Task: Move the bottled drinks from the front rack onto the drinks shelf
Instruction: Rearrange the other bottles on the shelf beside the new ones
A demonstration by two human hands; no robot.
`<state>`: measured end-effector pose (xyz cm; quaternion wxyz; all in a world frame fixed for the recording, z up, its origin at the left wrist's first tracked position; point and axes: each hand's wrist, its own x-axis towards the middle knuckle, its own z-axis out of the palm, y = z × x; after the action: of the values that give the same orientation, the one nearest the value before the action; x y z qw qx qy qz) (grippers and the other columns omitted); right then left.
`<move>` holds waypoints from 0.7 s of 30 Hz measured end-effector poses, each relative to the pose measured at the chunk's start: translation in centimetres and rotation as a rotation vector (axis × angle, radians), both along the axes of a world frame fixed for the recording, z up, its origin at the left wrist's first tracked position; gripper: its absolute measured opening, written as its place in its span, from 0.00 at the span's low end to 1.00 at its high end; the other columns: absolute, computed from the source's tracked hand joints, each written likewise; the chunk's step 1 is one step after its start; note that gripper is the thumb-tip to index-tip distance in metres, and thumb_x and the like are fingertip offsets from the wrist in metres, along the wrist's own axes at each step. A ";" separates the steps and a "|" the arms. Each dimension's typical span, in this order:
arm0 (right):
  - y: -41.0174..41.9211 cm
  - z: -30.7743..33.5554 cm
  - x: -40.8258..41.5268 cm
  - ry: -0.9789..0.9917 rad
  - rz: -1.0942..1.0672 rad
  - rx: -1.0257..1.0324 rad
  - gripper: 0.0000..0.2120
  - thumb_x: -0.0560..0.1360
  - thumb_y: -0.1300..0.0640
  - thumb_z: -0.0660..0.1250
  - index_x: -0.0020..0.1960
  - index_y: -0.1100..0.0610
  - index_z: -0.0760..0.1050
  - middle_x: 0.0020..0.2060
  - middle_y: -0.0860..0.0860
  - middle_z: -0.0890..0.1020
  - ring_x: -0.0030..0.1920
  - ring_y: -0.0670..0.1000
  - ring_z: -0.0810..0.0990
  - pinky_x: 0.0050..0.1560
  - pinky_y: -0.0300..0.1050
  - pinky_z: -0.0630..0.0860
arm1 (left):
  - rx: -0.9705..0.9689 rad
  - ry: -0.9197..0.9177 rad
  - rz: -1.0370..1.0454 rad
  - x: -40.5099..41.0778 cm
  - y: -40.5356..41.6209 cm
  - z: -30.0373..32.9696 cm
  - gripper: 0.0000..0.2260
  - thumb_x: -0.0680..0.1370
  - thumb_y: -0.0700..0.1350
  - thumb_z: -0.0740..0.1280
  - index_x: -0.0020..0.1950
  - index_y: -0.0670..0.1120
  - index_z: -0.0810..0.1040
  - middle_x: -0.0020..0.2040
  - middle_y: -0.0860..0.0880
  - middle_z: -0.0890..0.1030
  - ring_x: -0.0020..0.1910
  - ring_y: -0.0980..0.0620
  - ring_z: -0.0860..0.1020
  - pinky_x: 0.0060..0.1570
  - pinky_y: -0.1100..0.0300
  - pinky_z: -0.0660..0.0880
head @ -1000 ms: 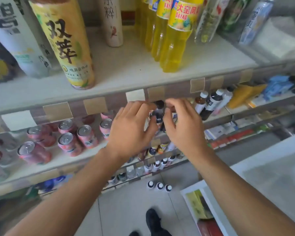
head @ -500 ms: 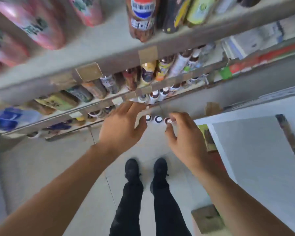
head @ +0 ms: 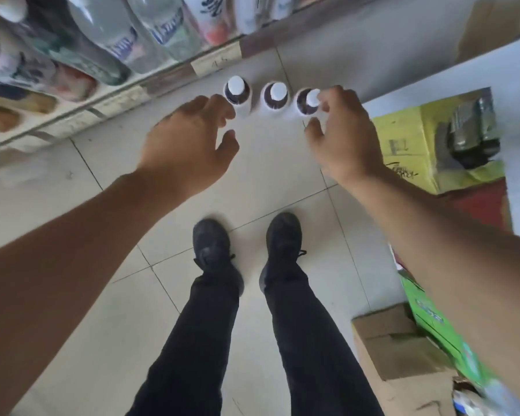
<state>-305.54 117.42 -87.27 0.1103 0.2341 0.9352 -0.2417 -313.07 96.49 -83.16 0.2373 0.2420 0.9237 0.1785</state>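
Three small bottles stand in a row on the tiled floor (head: 72,295), just out from the foot of the drinks shelf (head: 117,97). Each is dark with a white cap and stands upright, so its long axis points up toward the camera and only the cap and shoulders show. Counting from the shelf's left end, they are the left bottle (head: 236,93), the middle bottle (head: 275,94) and the right bottle (head: 308,100).

The right hand (head: 342,136) is at the right bottle. Its fingers (head: 327,100) curl over the far side of the cap and the thumb sits below, on the near side, so the cap lies between them. Whether they have closed on it cannot be told; they look to be touching or about to touch.

The left hand (head: 189,145) holds nothing. Its fingers are loosely bent and spread, with the fingertips just beside the left bottle on its near left side and the thumb held apart below. That bottle lies ahead and slightly right of those fingertips. The middle bottle stands between the two hands, touched by neither, and is about equally near to each.

The likely next move is a top-down pinch on the caps, one bottle per hand.

Near the person's black shoes (head: 213,247), well apart from the bottles, are a yellow carton (head: 409,145) to the right and a brown cardboard box (head: 397,349) lower down.
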 end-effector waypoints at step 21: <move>1.7 -7.2 -0.9 -0.104 0.022 0.127 0.17 0.80 0.57 0.64 0.66 0.62 0.69 0.60 0.62 0.74 0.58 0.63 0.75 0.53 0.50 0.70 | -0.037 -0.085 -0.031 0.2 0.5 -5.5 0.11 0.79 0.50 0.62 0.61 0.52 0.74 0.55 0.56 0.78 0.54 0.52 0.77 0.49 0.56 0.73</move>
<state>-306.42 119.08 -94.46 0.1463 0.2427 0.9441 -0.1682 -312.86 96.97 -88.63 0.2833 0.2442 0.9121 0.1680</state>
